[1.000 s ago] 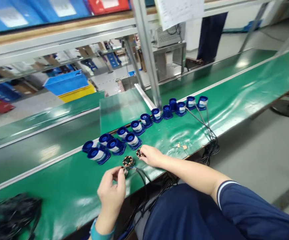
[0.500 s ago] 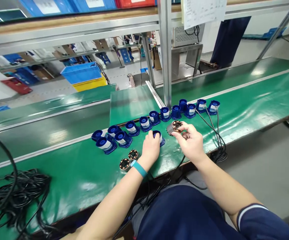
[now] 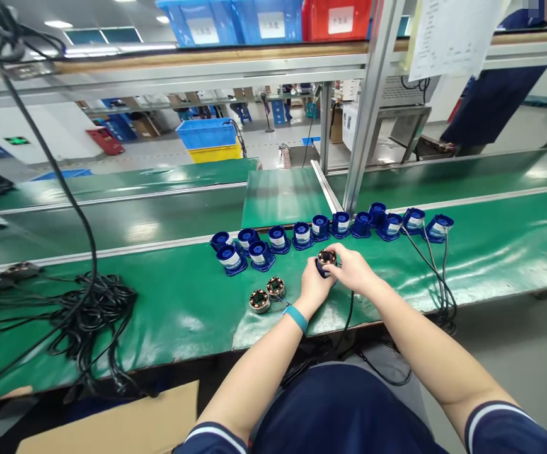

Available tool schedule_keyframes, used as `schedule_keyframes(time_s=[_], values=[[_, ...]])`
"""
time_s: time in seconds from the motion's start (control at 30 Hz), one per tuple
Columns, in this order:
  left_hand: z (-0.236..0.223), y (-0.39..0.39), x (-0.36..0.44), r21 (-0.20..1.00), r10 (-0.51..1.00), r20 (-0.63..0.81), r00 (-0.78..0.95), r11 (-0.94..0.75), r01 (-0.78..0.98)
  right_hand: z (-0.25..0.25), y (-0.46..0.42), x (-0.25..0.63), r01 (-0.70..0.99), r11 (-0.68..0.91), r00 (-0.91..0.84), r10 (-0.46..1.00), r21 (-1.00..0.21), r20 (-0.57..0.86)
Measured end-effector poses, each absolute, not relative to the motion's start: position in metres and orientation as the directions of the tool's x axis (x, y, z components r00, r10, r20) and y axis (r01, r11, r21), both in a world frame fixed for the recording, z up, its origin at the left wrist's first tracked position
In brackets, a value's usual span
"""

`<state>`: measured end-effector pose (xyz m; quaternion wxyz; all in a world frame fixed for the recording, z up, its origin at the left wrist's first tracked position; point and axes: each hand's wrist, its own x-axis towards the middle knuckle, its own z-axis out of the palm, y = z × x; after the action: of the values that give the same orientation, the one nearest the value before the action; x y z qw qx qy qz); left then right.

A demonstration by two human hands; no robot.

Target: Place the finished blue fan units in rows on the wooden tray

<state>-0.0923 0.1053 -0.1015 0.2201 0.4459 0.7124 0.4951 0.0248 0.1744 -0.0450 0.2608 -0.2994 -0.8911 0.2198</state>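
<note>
My left hand (image 3: 315,285) is wrapped around a dark blue motor housing (image 3: 321,270), most of which its fingers hide. Just over the housing's mouth, my right hand (image 3: 355,271) pinches a round motor stator (image 3: 327,256) with copper windings. How deep the stator sits in the housing cannot be made out. A black cable (image 3: 351,308) runs from beneath my right hand over the table's front edge. Left of my left hand stand two more copper-wound stators, one nearer (image 3: 259,301) and one farther (image 3: 276,287). Behind my hands, several blue housings (image 3: 302,236) with white labels form a row.
Cables trail from the housings at the right end (image 3: 438,228). A tangled heap of black cables (image 3: 96,309) lies on the green table (image 3: 183,315) at left. A metal post (image 3: 365,126) rises behind the row. Blue bins (image 3: 268,22) and a red bin (image 3: 337,20) stand on the shelf above.
My right hand has brought the stator left to the housing in my left hand. The left hand has picked that housing up off the table. The view has swung to the left.
</note>
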Motion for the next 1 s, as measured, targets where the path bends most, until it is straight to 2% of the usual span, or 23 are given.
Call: schedule_keyframes(time_s=[0.13,0.23,0.3,0.37,0.43,0.47,0.53,0.6,0.67,0.8,0.93,1.0], values=[[-0.099,0.108,-0.099,0.883,0.9,0.126,-0.418,0.09,0.46,-0.037,0.172,0.031,0.556,0.71,-0.711,0.676,-0.433,0.195],[-0.1,0.108,-0.102,0.896,0.904,0.109,-0.413,0.09,0.434,-0.04,0.169,0.036,0.551,0.756,-0.72,0.645,-0.353,0.256],[-0.102,0.098,-0.098,0.891,0.865,0.157,-0.476,0.084,0.447,-0.05,0.172,0.043,0.501,0.76,-0.686,0.64,-0.414,0.345],[-0.105,0.074,-0.089,0.873,0.799,0.265,-0.54,0.038,0.485,-0.064,0.178,0.051,0.438,0.727,-0.645,0.664,-0.529,0.379],[-0.112,0.038,-0.074,0.875,0.822,0.295,-0.486,-0.029,0.483,-0.079,0.184,0.06,0.376,0.708,-0.666,0.655,-0.598,0.358],[-0.117,0.02,-0.066,0.892,0.889,0.235,-0.393,-0.037,0.451,-0.086,0.187,0.063,0.351,0.71,-0.69,0.637,-0.61,0.345],[-0.129,-0.012,-0.049,0.898,0.995,0.005,-0.103,0.041,0.438,-0.097,0.191,0.064,0.302,0.735,-0.736,0.585,-0.608,0.342],[-0.142,-0.029,-0.037,0.839,0.962,-0.248,0.114,0.155,0.522,-0.105,0.193,0.059,0.265,0.763,-0.748,0.549,-0.59,0.375],[-0.153,-0.029,-0.03,0.789,0.907,-0.374,0.191,0.203,0.58,-0.111,0.194,0.049,0.25,0.794,-0.729,0.531,-0.553,0.432],[-0.165,-0.003,-0.027,0.862,0.901,-0.294,0.321,0.105,0.496,-0.119,0.195,0.03,0.256,0.842,-0.679,0.507,-0.476,0.532],[-0.158,0.003,-0.015,0.781,0.88,-0.394,0.265,0.168,0.602,-0.121,0.202,0.025,0.262,0.877,-0.711,0.458,-0.403,0.534],[-0.146,-0.003,-0.006,0.773,0.893,-0.369,0.258,0.14,0.619,-0.124,0.207,0.023,0.292,0.878,-0.724,0.462,-0.381,0.512]])
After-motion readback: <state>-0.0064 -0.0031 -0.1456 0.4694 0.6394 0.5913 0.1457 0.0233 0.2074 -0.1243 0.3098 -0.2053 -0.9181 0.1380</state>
